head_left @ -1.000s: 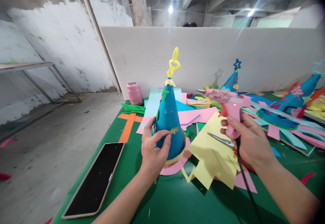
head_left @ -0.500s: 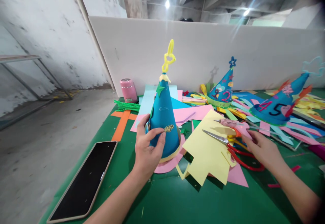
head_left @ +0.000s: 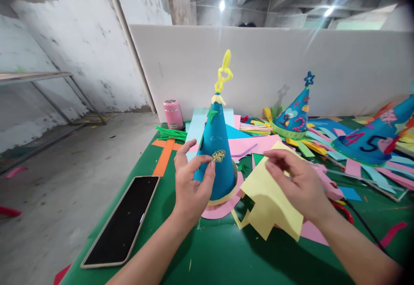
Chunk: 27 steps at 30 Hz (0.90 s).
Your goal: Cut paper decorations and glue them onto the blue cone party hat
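A blue paper cone hat (head_left: 217,134) stands upright in front of me, with a yellow pipe-cleaner topper (head_left: 224,71) and a green star (head_left: 211,114) on it. Thumb and index finger of my left hand (head_left: 194,181) pinch the edge of a small gold-and-black flower-like cut-out (head_left: 218,156) at the cone's front; whether it touches the cone I cannot tell. My right hand (head_left: 299,181) hovers over yellow paper (head_left: 255,186), its fingers loosely curled and slightly apart, holding nothing visible. Behind it lies a pink glue gun (head_left: 328,183), partly hidden, beside red-handled scissors (head_left: 344,211) whose blades are covered.
On the left of the green table (head_left: 190,255) lies a phone (head_left: 124,220). Green pipe cleaners (head_left: 170,134), orange strips (head_left: 164,158) and a pink canister (head_left: 173,114) are farther back. Two decorated cone hats, one starred (head_left: 293,114), one numbered (head_left: 370,136), stand right. A white panel (head_left: 194,61) closes the back.
My right hand has let go of the pink glue gun and moved left toward the cone. The left hand keeps its pinch on the gold cut-out. The view has shifted slightly left.
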{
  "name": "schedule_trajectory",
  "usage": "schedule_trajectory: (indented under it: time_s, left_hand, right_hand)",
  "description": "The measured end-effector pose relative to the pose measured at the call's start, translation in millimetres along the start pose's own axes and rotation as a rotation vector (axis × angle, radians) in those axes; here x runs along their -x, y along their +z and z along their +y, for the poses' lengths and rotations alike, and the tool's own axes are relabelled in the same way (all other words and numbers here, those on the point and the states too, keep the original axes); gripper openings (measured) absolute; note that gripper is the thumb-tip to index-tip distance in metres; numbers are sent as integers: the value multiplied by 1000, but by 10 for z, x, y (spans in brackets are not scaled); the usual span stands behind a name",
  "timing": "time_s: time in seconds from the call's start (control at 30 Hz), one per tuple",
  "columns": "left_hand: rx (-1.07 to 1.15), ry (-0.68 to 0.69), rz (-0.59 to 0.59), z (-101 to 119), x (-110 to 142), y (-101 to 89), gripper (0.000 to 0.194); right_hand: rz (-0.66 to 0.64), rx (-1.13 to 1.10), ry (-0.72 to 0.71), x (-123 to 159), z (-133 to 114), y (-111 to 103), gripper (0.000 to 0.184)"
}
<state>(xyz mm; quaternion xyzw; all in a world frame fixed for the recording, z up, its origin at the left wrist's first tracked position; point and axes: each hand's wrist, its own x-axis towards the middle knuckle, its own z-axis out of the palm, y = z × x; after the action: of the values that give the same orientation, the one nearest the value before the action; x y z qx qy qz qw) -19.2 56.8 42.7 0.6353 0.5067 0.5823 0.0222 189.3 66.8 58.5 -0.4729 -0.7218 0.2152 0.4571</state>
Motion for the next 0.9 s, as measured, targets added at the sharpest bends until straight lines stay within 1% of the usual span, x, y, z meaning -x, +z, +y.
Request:
schedule_trajectory:
  time_s: [0.03, 0.1, 0.17, 0.23, 0.33, 0.43, 0.57, 0.73, 0.83, 0.9]
  left_hand:
    - [1, 10, 0, 29, -36, -23, 6]
    - [5, 31, -15, 79, -114, -66, 7]
    - [2, 50, -45, 107, -191, -99, 8]
    - [-3, 69, -76, 111, -256, -121, 8]
    - [-4, 75, -120, 95, -320, -135, 8]
    - [5, 75, -151, 83, -345, -130, 8]
    - [13, 80, -159, 82, -353, -118, 7]
    - [20, 87, -169, 69, -374, -122, 7]
    - [17, 89, -185, 55, -382, -123, 7]
    - [20, 85, -176, 51, -377, -124, 7]
  right_hand:
    - [-39, -61, -43, -48, -122, 110, 16]
    - [-65, -171, -60, -137, -299, 287, 16]
    - [-84, -252, -50, -208, -389, 407, 16]
    - [-84, -308, -35, -259, -417, 478, 16]
    - [-65, -350, -45, -307, -410, 526, 12]
    - [-48, -343, -64, -332, -394, 541, 11]
    - [-38, -331, -53, -353, -384, 557, 10]
    - [4, -363, -36, -383, -391, 577, 10]
    - [-16, -365, -41, -385, -395, 587, 10]
    - [-38, -361, -48, -379, -394, 595, 11]
